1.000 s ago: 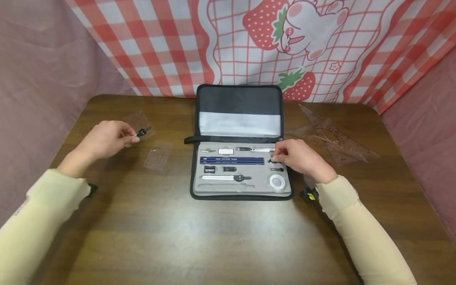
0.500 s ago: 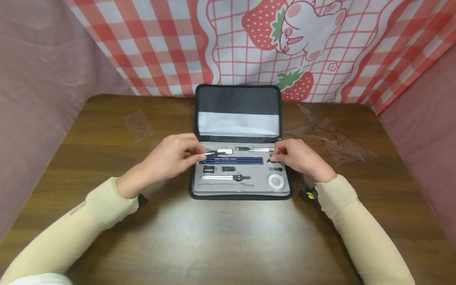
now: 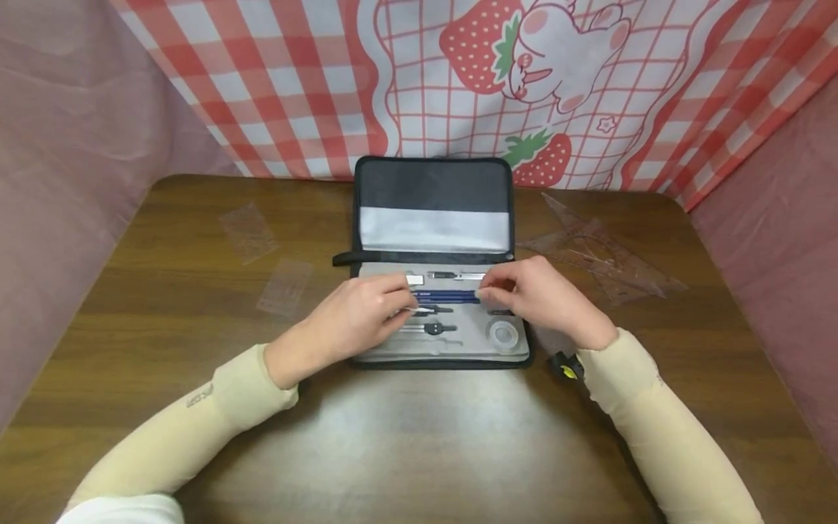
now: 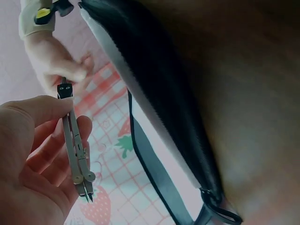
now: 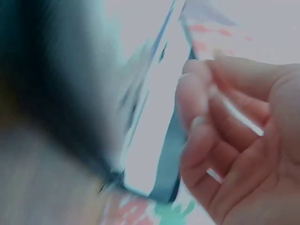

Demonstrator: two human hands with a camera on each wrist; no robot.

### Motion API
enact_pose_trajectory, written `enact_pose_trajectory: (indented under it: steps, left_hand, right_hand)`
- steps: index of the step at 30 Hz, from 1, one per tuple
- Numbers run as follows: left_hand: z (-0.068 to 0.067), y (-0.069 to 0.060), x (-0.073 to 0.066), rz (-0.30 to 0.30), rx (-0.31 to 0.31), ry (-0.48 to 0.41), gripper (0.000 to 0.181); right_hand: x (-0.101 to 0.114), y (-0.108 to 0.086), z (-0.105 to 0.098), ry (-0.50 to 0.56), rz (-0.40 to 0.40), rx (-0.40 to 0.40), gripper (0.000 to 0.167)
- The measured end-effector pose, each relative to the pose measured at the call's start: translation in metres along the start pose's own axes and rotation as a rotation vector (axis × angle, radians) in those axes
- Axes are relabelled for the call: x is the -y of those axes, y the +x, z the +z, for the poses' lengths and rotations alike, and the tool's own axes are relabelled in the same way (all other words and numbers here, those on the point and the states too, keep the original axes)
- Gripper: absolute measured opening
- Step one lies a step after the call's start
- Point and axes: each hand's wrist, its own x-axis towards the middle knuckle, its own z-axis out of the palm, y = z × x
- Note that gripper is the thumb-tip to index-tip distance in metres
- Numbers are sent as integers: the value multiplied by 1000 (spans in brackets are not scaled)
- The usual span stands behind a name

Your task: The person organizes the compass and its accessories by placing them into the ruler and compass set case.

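Note:
In the head view my left hand [image 3: 356,313] is over the open zip case [image 3: 474,349], pinching a drawing compass [image 4: 72,136] between thumb and fingers. The compass has a black head and folded metal legs, plain in the left wrist view. My right hand [image 3: 540,302] hovers over the case's right side, by the end of the blue pencils [image 3: 448,296]. Its fingers are loosely bent, and nothing shows between them in the blurred right wrist view. A second compass [image 3: 434,328] lies in the grey insert, next to a vacant compass-shaped slot. A white eraser [image 3: 414,279] sits above the pencils.
A round white disc [image 3: 503,335] sits in the insert's right corner. Clear set squares [image 3: 605,258] lie right of the case. Two small clear plastic sheets [image 3: 247,231] lie to the left. A checked cloth [image 3: 288,87] hangs behind the table.
My left hand has carried the compass from the table's left side to over the case. My right hand has shifted slightly left from the small black piece at its slot.

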Motion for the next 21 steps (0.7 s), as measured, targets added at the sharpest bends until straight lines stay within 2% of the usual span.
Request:
enact_pose_trajectory:
  steps: [5, 8, 11, 15, 21]
  left_hand:
    - [0, 0, -8, 67, -36, 43, 4]
    - [1, -1, -11, 97, -45, 53, 5]
    - [2, 0, -13, 102, -42, 41, 5]
    - [2, 0, -12, 40, 26, -9, 4]
    - [0, -2, -6, -143, 243, -64, 16]
  right_hand:
    - [29, -4, 9, 105, -197, -2, 11]
    - [38, -5, 16, 136, -243, -8, 12]
    - [41, -5, 22, 140, -239, -41, 13]
    - [39, -4, 25, 123, -215, -53, 15]
    - [34, -2, 25, 85, -198, -10, 14]
